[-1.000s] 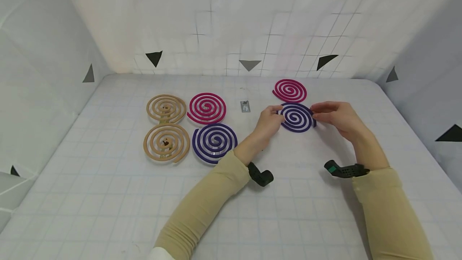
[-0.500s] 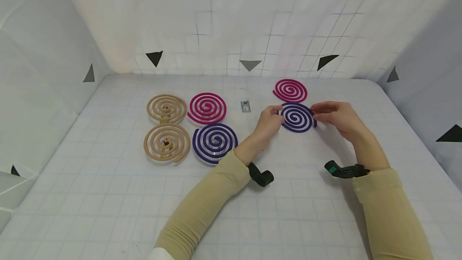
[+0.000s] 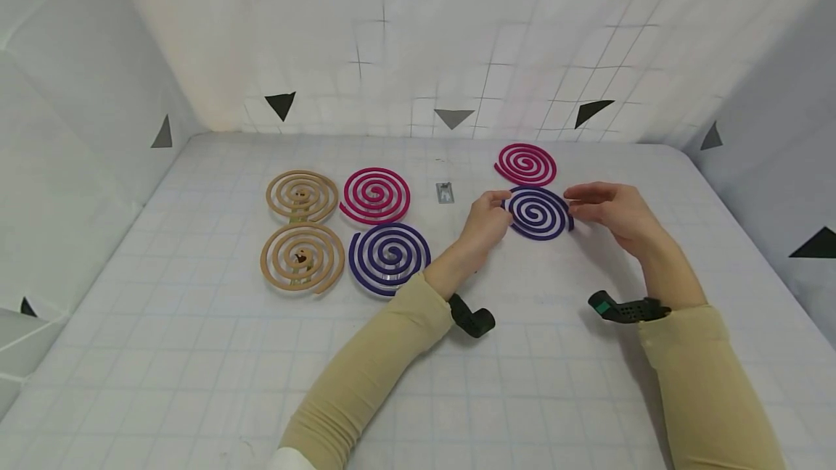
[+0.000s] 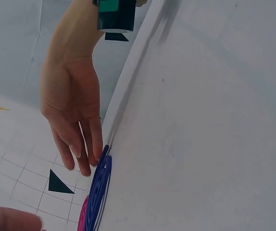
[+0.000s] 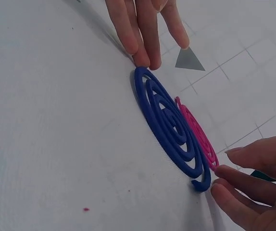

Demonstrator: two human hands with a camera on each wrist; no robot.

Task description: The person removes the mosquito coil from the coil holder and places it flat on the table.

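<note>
A dark blue mosquito coil [image 3: 537, 213] lies flat on the table between my two hands. The fingertips of my left hand [image 3: 486, 225] touch its left edge; in the right wrist view that hand's thumb stands off from it. On the opposite side, my right hand [image 3: 617, 215] has its fingers at or just beside the coil's right edge, near its loose outer end. Both hands have fairly straight fingers. A pink mosquito coil [image 3: 525, 164] lies directly behind the blue one, their rims close together or touching.
To the left lie two tan coils [image 3: 302, 257], another pink coil [image 3: 375, 196] and another dark blue coil [image 3: 390, 258], with small metal pieces showing under several. A small metal plate [image 3: 445, 193] lies mid-table. White walls [image 3: 392, 42] with black triangles close off the back and sides.
</note>
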